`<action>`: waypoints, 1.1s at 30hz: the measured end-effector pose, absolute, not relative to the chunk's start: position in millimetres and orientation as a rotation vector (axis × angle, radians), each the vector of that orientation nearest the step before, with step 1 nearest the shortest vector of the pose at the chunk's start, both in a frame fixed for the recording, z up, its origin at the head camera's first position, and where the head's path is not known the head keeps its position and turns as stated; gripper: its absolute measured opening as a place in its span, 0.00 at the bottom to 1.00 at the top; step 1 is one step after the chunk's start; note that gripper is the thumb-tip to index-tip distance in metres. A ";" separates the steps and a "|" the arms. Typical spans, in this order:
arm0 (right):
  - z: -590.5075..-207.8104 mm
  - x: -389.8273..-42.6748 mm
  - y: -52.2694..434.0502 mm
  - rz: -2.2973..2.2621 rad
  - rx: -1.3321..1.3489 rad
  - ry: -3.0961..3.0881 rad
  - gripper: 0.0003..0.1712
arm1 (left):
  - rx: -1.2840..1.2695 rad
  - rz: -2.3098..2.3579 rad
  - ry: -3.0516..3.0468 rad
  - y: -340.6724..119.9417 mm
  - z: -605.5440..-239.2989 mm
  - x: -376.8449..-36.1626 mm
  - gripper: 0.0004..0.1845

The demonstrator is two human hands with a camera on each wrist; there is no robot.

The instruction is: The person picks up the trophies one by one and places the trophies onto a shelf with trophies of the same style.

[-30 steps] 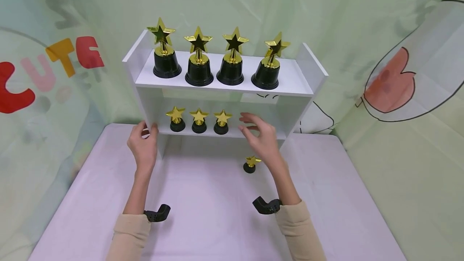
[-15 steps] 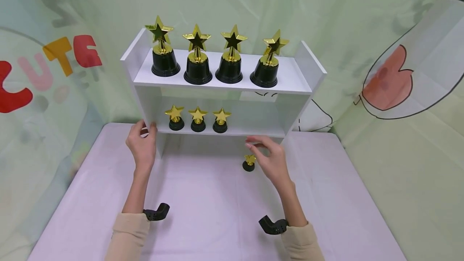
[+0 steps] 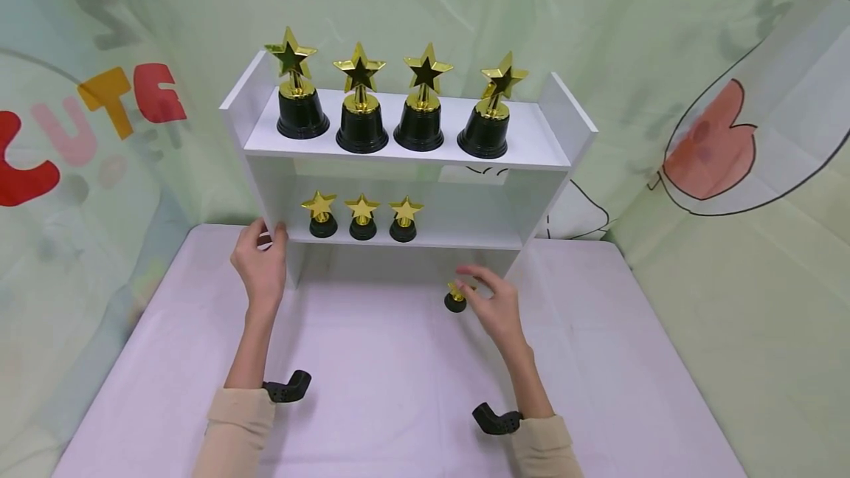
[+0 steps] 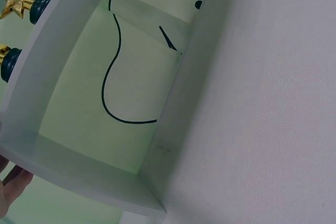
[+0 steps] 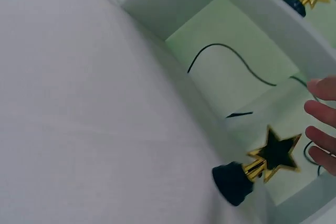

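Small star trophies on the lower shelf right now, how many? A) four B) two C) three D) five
C: three small trophies stand in a row on the lower shelf; a fourth small trophy stands on the table by the right hand.

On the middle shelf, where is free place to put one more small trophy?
The middle shelf is bare on its right half, between the third small trophy and the right side panel. Its left half is crowded with three small trophies. The top shelf holds four large trophies, closely spaced.
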State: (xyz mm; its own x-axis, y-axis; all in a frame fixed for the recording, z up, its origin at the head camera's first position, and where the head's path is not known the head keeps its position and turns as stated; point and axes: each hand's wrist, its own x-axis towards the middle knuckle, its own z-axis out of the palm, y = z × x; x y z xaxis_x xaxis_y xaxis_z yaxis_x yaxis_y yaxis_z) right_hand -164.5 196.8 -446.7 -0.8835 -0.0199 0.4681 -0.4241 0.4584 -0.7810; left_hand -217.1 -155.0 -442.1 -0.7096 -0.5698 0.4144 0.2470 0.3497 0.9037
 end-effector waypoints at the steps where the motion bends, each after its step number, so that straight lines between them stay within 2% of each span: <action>1: -450.1 -165.9 196.5 1.408 0.346 -2.329 0.13 | 0.283 -1.439 -1.894 -155.6 -442.3 -217.1 0.13; 9: -473.6 -175.5 201.7 1.478 0.309 -2.382 0.16 | 0.282 -1.424 -1.899 -156.1 -442.5 -217.3 0.13; 18: -522.9 -193.3 215.5 1.543 0.218 -2.383 0.18 | 0.290 -1.435 -1.902 -155.1 -440.1 -216.0 0.13; 23: -526.1 -193.3 219.5 1.550 0.130 -2.434 0.16 | 0.287 -1.427 -1.890 -154.0 -438.0 -215.8 0.12; 33: -523.0 -189.6 224.4 1.450 0.149 -2.493 0.14 | 0.272 -1.435 -1.878 -153.8 -439.2 -215.1 0.12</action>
